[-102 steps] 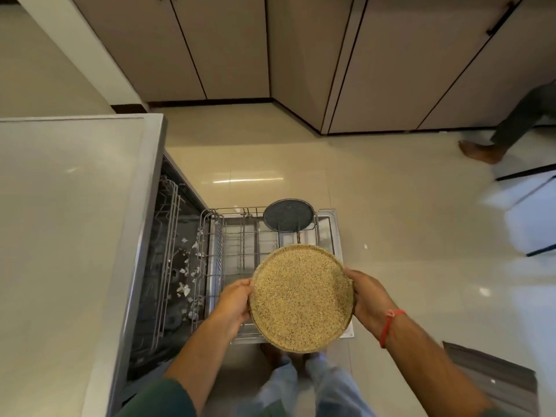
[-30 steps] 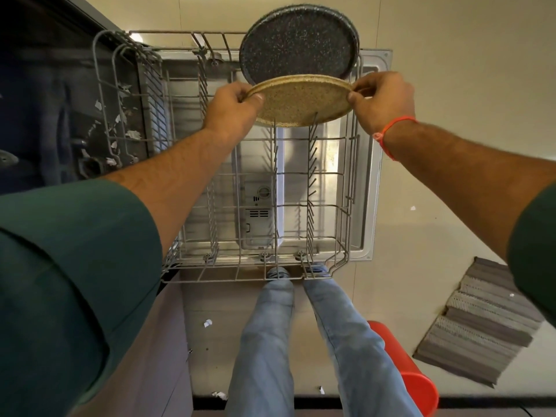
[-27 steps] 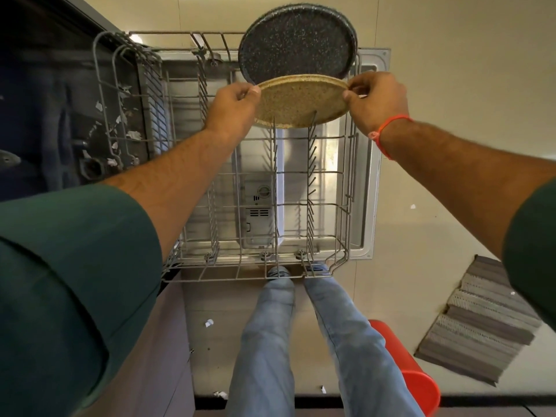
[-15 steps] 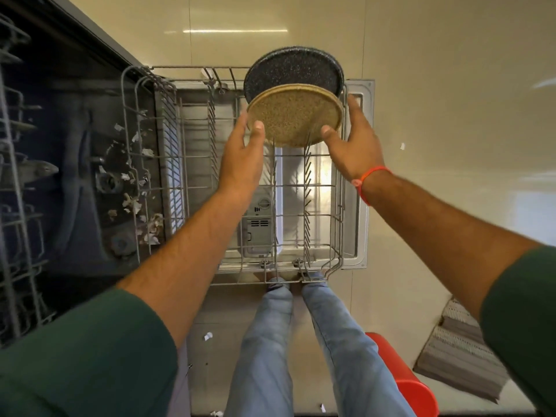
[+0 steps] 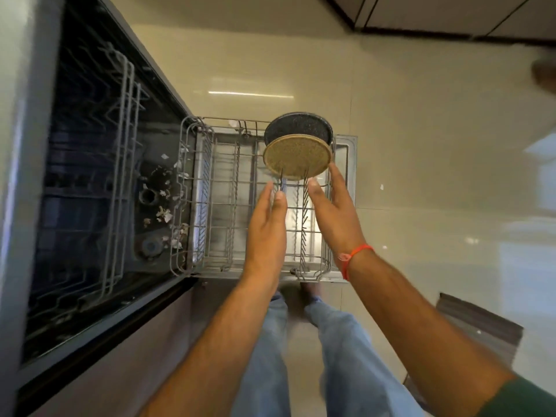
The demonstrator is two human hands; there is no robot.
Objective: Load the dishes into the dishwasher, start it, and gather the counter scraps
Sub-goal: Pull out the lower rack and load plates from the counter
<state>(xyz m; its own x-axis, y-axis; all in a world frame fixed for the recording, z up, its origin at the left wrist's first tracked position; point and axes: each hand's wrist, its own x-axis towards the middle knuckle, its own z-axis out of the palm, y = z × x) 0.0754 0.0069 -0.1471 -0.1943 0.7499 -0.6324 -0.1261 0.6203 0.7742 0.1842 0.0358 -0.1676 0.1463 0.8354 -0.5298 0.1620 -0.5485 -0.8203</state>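
Both hands have let go of the tan plate point(image 5: 297, 157) since half a second ago; left hand point(image 5: 266, 224) and right hand point(image 5: 335, 210) now hang just short of it, fingers straight, holding nothing. Two round plates stand upright in the pulled-out wire rack point(image 5: 207, 206): the speckled, grainy tan one in front, a dark speckled plate point(image 5: 296, 126) behind it. One orange thread band point(image 5: 353, 255) circles the right wrist.

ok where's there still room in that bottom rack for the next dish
The far right corner is crowded: tan plate stands in front of the dark plate. Free: the tine rows nearer you, under the left hand and right hand, and the rack's whole left half.
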